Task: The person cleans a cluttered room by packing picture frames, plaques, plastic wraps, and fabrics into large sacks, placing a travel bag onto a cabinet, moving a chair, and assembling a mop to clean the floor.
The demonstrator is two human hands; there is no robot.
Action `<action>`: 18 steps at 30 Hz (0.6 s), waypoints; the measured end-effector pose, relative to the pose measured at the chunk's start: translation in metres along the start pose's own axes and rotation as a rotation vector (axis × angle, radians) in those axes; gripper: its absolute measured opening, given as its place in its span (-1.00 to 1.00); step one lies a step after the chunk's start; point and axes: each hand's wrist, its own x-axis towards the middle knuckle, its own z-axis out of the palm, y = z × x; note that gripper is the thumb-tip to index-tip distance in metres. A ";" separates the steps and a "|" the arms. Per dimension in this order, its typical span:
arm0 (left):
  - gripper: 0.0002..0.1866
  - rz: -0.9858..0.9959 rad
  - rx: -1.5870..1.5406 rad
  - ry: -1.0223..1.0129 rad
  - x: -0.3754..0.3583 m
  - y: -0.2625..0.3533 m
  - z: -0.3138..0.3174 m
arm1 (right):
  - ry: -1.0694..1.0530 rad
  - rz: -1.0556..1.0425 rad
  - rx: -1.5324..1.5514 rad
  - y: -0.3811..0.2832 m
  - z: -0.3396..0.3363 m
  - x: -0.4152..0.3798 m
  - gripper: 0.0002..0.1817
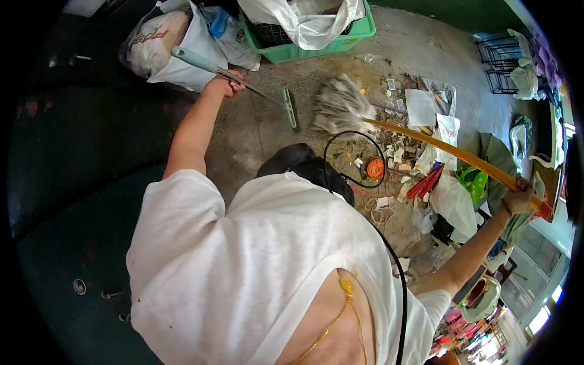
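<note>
My left hand (229, 85) is closed around the thin shaft of a long-handled tool (194, 58) with a pale green grip. Its narrow, flat head (289, 108) is near the floor in front of me. On the other side, my right hand (519, 196) grips the yellow handle of a string mop (438, 143) near its end. The grey mop strands (342, 106) look slightly blurred and spread over the floor, right beside a pile of litter (395, 146). A black cable (382, 234) loops across the view in front of my body.
A green plastic crate (292, 53) with white sacking stands ahead, beside stuffed bags (163, 41). Around the litter lie a white bag (455, 207), red objects (426, 181) and an orange round item (375, 168). Black wire racks (500, 59) stand at the right wall.
</note>
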 end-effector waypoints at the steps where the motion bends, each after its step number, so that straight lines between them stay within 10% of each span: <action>1: -0.83 -0.006 0.007 -0.003 0.008 -0.002 0.003 | -0.088 -0.045 -0.037 -0.010 -0.013 0.006 -0.82; 7: -0.88 -0.239 0.009 -0.050 0.029 -0.002 0.029 | -0.244 -0.169 -0.086 -0.118 0.020 -0.027 -0.77; 15: -0.60 0.611 -0.030 -0.182 0.029 0.072 0.054 | 0.015 -0.493 -0.622 -0.259 0.062 -0.059 -0.62; 18: -0.57 0.889 -0.280 -0.099 0.023 0.098 0.068 | 0.002 -0.466 -0.106 -0.278 0.151 -0.088 -0.71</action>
